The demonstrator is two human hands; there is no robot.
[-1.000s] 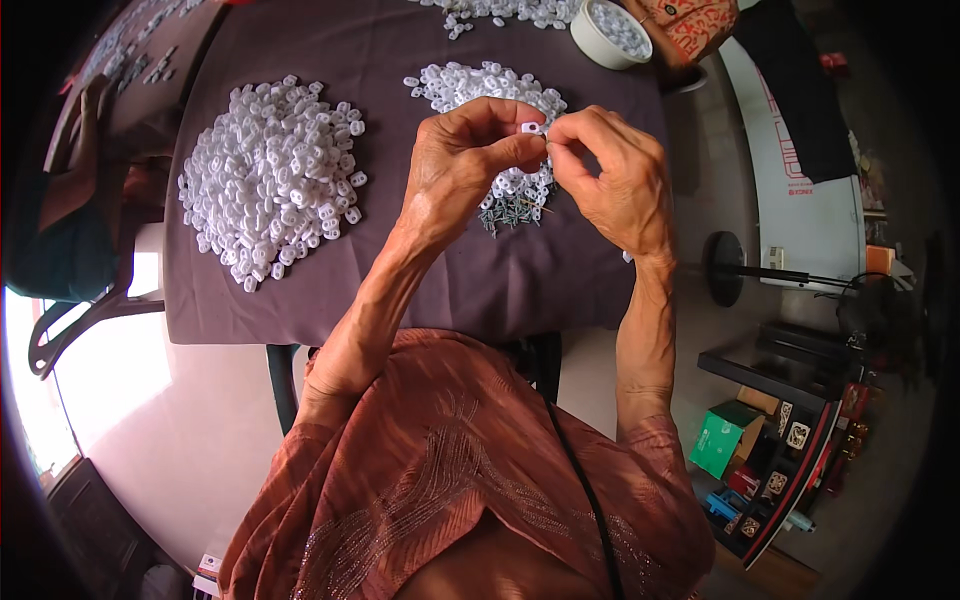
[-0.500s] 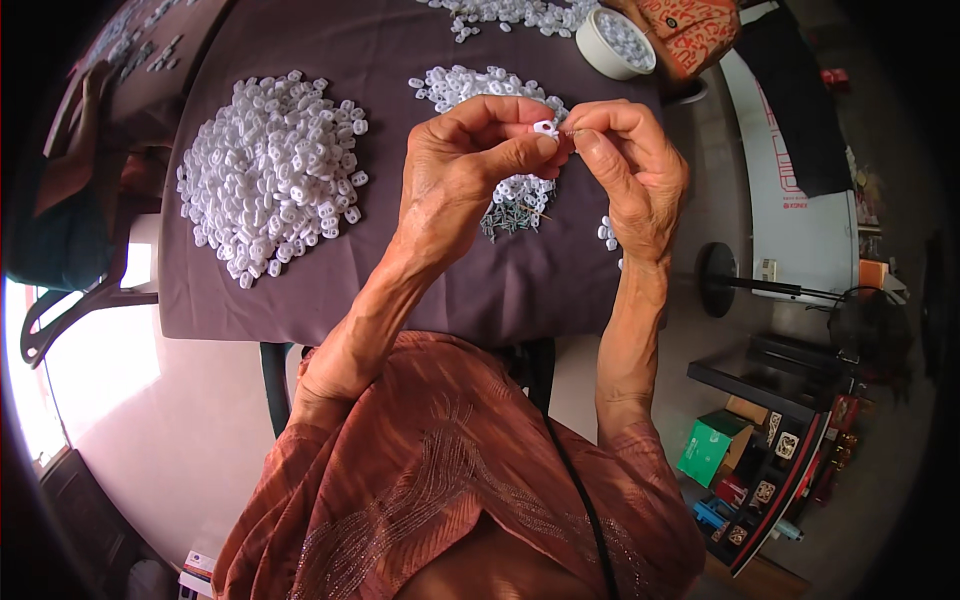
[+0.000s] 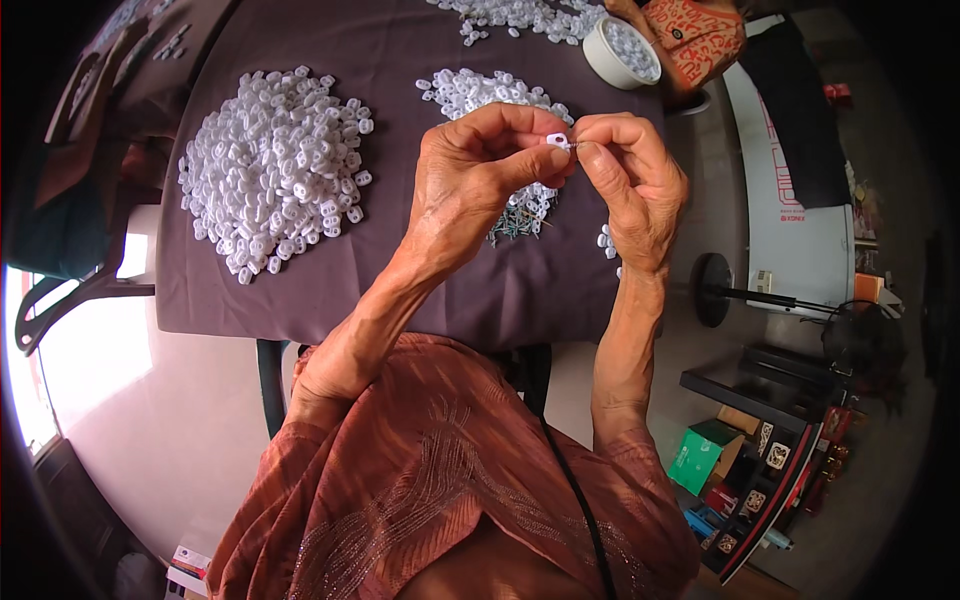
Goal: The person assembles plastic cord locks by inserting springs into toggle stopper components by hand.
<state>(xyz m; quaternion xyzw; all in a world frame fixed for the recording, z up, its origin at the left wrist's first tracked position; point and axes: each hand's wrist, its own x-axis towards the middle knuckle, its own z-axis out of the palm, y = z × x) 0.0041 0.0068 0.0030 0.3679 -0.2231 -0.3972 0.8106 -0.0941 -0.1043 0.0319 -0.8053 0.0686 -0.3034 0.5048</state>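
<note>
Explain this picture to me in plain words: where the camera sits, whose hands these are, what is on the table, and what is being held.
The camera is worn on a person's head and looks down, so the view bends at the rim. The forearms rising from below are that person's own. The left hand pinches a small white plastic piece; the right hand meets it at that piece, holding something thin I cannot make out. On the dark tablecloth lie a big pile of white pieces, a smaller pile, a heap of small dark metal parts and a round white tub.
</note>
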